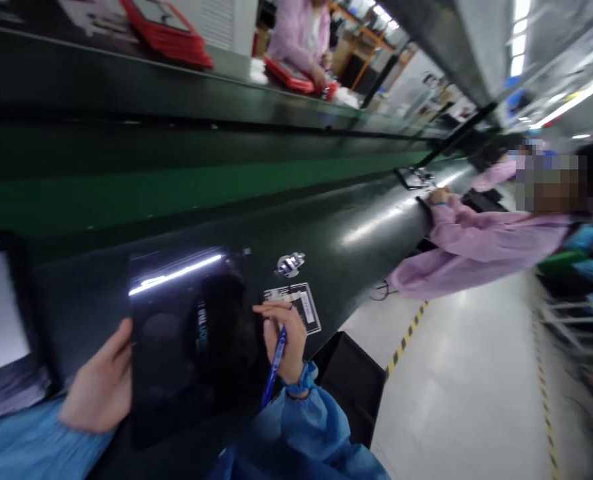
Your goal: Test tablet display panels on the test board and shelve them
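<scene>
My left hand [101, 380] grips the near edge of a glossy black flat box [186, 347], which lies tilted in this view and carries a bright reflected light strip. My right hand [286, 340] is shut on a blue pen [275, 360], with its fingers beside the box's far edge. The pen's tip is hidden by my fingers. Close to that hand, a printed white-and-black label card [294, 308] lies on the dark bench surface [346, 227]. Just beyond it sits a small shiny silver-and-white item [290, 265].
A long dark green conveyor bench [176, 173] runs across the view. A black-framed white panel [1, 313] stands at the left edge. Co-workers in pink smocks [476, 247] work along the line with red trays [289, 75]. A black bin [351, 383] stands by the bench.
</scene>
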A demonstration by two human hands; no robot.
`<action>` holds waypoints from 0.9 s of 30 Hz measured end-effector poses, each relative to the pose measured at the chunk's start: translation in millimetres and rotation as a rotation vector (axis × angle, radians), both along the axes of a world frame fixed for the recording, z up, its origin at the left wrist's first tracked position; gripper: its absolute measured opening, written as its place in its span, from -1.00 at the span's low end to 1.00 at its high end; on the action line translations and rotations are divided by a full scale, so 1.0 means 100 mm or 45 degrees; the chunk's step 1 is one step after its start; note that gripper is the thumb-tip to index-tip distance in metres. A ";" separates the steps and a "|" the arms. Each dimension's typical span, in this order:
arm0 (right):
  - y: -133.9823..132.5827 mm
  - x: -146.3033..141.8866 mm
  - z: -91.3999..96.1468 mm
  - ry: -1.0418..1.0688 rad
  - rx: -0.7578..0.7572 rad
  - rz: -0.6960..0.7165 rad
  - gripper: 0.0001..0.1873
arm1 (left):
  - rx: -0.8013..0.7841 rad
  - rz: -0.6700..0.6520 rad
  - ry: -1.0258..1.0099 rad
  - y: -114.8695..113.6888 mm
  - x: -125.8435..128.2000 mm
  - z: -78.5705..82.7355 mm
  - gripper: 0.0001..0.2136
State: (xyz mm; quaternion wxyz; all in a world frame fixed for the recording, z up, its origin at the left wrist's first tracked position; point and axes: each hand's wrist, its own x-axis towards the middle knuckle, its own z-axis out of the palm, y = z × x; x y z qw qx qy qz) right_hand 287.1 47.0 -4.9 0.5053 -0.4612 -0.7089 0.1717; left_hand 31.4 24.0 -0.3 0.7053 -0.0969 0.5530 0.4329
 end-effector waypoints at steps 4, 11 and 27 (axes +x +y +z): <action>0.04 0.03 -0.09 0.011 -0.018 0.005 -0.79 | 0.016 0.142 -0.118 0.11 0.16 0.23 -0.56; 0.06 0.03 -0.11 -0.014 -0.033 -0.011 -0.84 | 0.016 0.122 -0.185 0.11 0.15 0.25 -0.54; 0.09 0.06 -0.18 0.041 -0.053 -0.028 -0.88 | 0.134 0.143 -0.269 0.13 0.16 0.17 -0.57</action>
